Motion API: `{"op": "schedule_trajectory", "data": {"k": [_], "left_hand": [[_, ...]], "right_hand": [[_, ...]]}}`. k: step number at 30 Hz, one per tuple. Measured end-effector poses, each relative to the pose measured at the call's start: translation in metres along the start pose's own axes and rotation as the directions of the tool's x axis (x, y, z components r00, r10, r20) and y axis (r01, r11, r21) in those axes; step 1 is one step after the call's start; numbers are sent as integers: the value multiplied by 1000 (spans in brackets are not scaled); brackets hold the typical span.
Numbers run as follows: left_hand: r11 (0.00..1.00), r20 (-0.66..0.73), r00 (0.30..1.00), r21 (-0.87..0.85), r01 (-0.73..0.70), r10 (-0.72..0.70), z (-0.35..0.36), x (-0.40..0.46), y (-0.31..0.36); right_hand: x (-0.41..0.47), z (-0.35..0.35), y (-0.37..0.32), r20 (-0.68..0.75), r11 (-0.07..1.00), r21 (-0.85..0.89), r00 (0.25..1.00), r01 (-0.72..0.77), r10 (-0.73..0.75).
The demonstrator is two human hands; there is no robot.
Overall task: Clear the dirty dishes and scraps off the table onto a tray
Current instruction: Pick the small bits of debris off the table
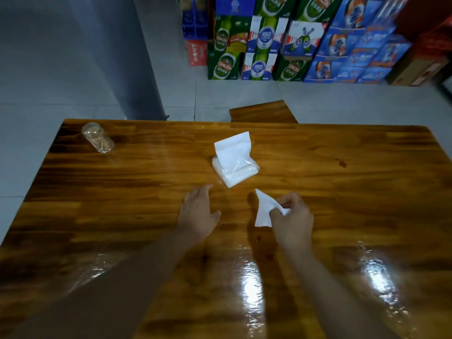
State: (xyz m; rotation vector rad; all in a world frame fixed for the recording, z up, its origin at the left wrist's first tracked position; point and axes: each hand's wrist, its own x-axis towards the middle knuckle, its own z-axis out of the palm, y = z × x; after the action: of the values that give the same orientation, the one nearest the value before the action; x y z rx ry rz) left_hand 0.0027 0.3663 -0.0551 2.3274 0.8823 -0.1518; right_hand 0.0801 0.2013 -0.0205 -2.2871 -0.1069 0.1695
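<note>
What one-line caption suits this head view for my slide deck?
Right hand pinches a white paper tissue above the glossy wooden table; left hand hovers open.

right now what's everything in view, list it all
table: 1, glossy brown wood, fills the foreground
tissue pack: 1, white in clear wrap, table centre, one sheet sticking up
loose tissue: 1, white, pinched by the right hand
clear jar: 1, transparent, far left corner of the table
stool: 1, brown wood, beyond the table's far edge
drink cartons: many, green, blue and white, stacked on the floor behind
left hand: 1, fingers relaxed, over the table
right hand: 1, holding the loose tissue
</note>
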Motion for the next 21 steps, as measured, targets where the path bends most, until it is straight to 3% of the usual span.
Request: {"op": "schedule_trajectory", "data": {"k": [3,6,8,10,14,18,21], "left_hand": [[995,44,994,30,-97,96,11,-21,-5],[980,67,982,84,-183,178,21,-35,-11],[967,73,974,127,-222,214,26,-41,-15],[954,78,969,176,-244,233,28,-45,-18],[938,64,969,245,-246,237,32,-50,-19],[934,46,974,275,-227,223,40,-55,-16],[929,48,972,285,-236,232,44,-58,-17]], "right_hand": [[-28,-2,22,37,971,-235,999,37,-29],[-45,5,44,78,851,-501,988,157,-137],[-51,11,48,162,798,-583,984,156,-74],[-56,16,51,235,835,-539,971,105,30],[-59,19,55,170,971,-239,985,20,22],[-48,24,61,306,934,-281,943,220,-130],[-47,35,67,247,923,-256,943,286,-224]]}}
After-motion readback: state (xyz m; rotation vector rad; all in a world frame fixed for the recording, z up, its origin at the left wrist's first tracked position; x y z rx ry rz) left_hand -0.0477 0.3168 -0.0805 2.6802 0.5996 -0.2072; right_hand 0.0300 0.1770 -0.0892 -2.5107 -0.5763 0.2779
